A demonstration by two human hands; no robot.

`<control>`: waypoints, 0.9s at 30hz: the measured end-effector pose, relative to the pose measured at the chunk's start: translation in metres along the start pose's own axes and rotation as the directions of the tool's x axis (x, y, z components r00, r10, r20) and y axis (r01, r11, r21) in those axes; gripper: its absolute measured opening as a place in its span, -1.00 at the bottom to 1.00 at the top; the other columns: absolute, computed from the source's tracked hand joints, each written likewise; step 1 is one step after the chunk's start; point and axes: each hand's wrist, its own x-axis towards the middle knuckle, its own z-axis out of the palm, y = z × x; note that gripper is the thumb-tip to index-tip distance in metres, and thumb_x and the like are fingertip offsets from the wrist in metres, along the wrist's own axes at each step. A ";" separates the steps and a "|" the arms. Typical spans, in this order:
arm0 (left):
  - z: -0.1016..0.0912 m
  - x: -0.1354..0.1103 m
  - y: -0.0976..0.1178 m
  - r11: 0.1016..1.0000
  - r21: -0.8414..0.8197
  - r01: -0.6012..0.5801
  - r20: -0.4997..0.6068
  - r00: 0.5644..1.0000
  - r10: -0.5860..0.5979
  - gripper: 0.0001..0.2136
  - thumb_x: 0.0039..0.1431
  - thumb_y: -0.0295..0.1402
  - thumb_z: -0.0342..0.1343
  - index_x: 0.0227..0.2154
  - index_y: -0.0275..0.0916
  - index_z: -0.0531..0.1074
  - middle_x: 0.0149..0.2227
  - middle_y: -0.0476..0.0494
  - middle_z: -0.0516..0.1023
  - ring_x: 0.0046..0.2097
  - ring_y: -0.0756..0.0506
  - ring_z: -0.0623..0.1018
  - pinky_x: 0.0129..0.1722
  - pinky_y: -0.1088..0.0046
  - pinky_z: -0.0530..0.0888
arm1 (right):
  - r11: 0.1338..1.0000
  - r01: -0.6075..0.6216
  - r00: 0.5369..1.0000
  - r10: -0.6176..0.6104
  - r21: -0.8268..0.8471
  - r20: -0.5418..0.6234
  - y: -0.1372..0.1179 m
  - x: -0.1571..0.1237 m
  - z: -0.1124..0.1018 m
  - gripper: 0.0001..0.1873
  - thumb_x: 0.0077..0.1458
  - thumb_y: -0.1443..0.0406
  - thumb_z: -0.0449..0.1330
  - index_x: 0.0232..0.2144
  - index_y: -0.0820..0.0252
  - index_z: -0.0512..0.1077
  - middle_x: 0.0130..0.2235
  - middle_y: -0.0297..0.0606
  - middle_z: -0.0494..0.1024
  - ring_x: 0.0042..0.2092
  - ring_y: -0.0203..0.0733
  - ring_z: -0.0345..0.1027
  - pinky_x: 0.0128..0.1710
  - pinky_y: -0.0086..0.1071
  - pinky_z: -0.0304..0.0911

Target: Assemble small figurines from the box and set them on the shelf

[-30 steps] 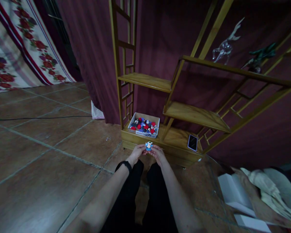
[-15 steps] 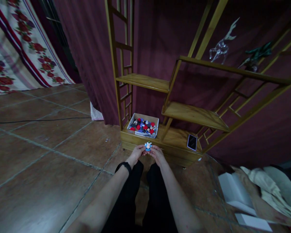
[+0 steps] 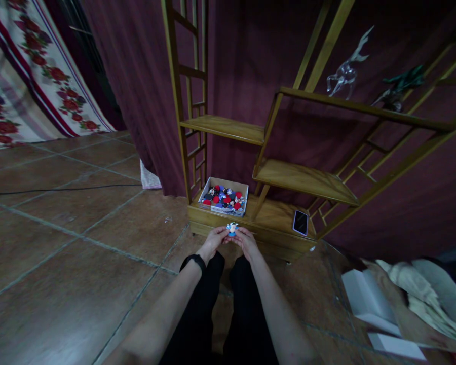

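Between my two hands is a small toy figurine, light blue and white with a pale face-like middle. My left hand pinches it from the left, and my right hand grips its other side. Both hands are closed on it, in front of the cabinet's lower edge. Just beyond them, an open cardboard box sits on the bottom shelf. It holds several small figurines in red, blue, black and white, jumbled together.
A wooden display shelf stands ahead. On its bottom board lies a phone; a clear deer ornament stands higher up. White boxes rest on the floor at right, near crumpled cloth. A black cable crosses the tiles at left.
Hardly anything differs. Both hands still hold the figurine at the same spot, and the view has shifted very slightly.
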 end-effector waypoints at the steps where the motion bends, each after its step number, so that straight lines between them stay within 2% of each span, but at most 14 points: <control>1: -0.001 0.001 -0.001 1.000 0.000 -0.001 0.002 1.000 0.001 -0.81 -0.06 -0.38 0.24 -0.35 -0.36 0.50 -0.50 -0.12 0.52 -0.55 0.10 0.44 -0.54 0.63 0.36 | 1.000 0.000 1.000 0.000 -0.001 -0.001 0.000 0.000 0.000 -0.64 -0.29 0.14 0.36 -0.40 0.20 0.45 -0.38 -0.26 0.58 -0.33 -0.21 0.47 -0.21 -0.29 0.35; 10: -0.005 0.004 -0.003 1.000 0.022 -0.005 -0.001 1.000 0.005 -0.82 -0.11 -0.41 0.27 -0.39 -0.38 0.53 -0.55 -0.11 0.51 -0.58 0.10 0.41 -0.55 0.64 0.34 | 1.000 -0.009 1.000 0.009 0.005 -0.016 0.005 0.004 -0.003 -0.68 -0.30 0.17 0.37 -0.45 0.21 0.45 -0.36 -0.28 0.56 -0.35 -0.27 0.44 -0.23 -0.33 0.35; 21: -0.004 0.007 -0.006 0.999 -0.031 -0.013 0.000 1.000 0.013 -0.85 -0.05 -0.42 0.23 -0.38 -0.38 0.52 -0.54 -0.14 0.51 -0.56 0.09 0.43 -0.54 0.64 0.34 | 1.000 0.001 1.000 -0.001 0.015 -0.006 0.003 0.003 -0.004 -0.71 -0.24 0.19 0.35 -0.42 0.21 0.47 -0.32 -0.24 0.58 -0.27 -0.19 0.46 -0.17 -0.28 0.36; 27: -0.004 0.006 -0.005 0.999 -0.031 -0.015 -0.005 1.000 0.014 -0.89 -0.04 -0.48 0.21 -0.39 -0.37 0.51 -0.53 -0.12 0.50 -0.56 0.09 0.43 -0.54 0.64 0.34 | 0.999 -0.001 1.000 0.001 0.032 0.007 0.006 0.006 -0.006 -0.74 -0.22 0.22 0.35 -0.42 0.21 0.48 -0.33 -0.25 0.58 -0.29 -0.22 0.47 -0.15 -0.29 0.35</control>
